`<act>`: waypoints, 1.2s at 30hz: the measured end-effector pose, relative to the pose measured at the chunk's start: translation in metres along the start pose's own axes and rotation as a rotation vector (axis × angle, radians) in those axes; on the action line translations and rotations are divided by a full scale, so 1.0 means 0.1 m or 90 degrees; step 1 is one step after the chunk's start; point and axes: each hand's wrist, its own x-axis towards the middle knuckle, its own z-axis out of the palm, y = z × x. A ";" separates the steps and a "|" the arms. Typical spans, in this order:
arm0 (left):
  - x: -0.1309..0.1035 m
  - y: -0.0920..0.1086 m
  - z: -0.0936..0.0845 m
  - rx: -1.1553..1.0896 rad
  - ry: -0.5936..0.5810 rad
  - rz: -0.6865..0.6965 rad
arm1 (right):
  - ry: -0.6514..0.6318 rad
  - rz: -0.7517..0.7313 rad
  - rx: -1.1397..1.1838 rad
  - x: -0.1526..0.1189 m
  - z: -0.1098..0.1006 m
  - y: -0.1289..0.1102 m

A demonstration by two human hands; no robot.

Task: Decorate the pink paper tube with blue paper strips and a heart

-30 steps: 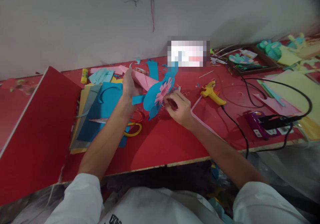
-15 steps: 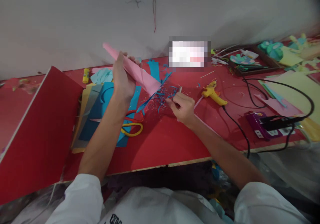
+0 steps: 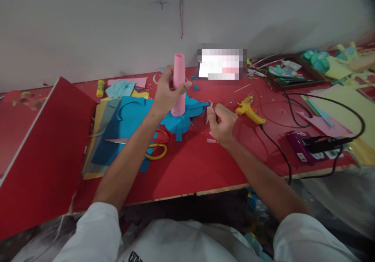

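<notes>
My left hand [image 3: 169,92] is wrapped round an upright pink paper tube [image 3: 179,74]. Blue paper petals [image 3: 177,124] spread flat round the tube's lower end, just above the red table. To their right, my right hand [image 3: 222,121] is closed, thumb against fingers, around a small thin tool [image 3: 209,111] that is mostly hidden. The tip of one blue petal reaches close to that tool. Scissors with red and yellow handles [image 3: 156,151] lie on blue sheets [image 3: 129,117] below my left forearm.
A yellow glue gun [image 3: 250,110] with a black cord lies right of my right hand. Behind stands a blurred screen [image 3: 222,65]. A purple power box [image 3: 304,147], a dark tray [image 3: 318,74] and a glue stick [image 3: 100,88] are around. A red board [image 3: 43,156] rises at left.
My left hand has turned the pink tube from slanting to upright, and the blue petals now face up at its base. My right hand has shifted slightly right.
</notes>
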 end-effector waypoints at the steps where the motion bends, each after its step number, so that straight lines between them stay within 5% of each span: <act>1: 0.01 -0.03 0.00 0.002 -0.021 -0.007 | -0.009 0.000 0.005 -0.01 0.01 0.00; 9: 0.04 -0.04 -0.07 0.104 -0.100 0.037 | -0.017 0.043 0.098 -0.13 0.08 0.08; 19: 0.04 -0.04 -0.06 0.081 -0.073 0.023 | -0.086 0.046 0.065 -0.09 0.04 0.07; 30: 0.07 0.05 -0.11 0.092 -0.033 0.069 | -0.079 0.037 0.064 -0.09 0.05 0.16; 36: 0.05 0.05 -0.13 0.160 -0.065 0.100 | -0.001 0.127 0.089 -0.11 0.08 0.20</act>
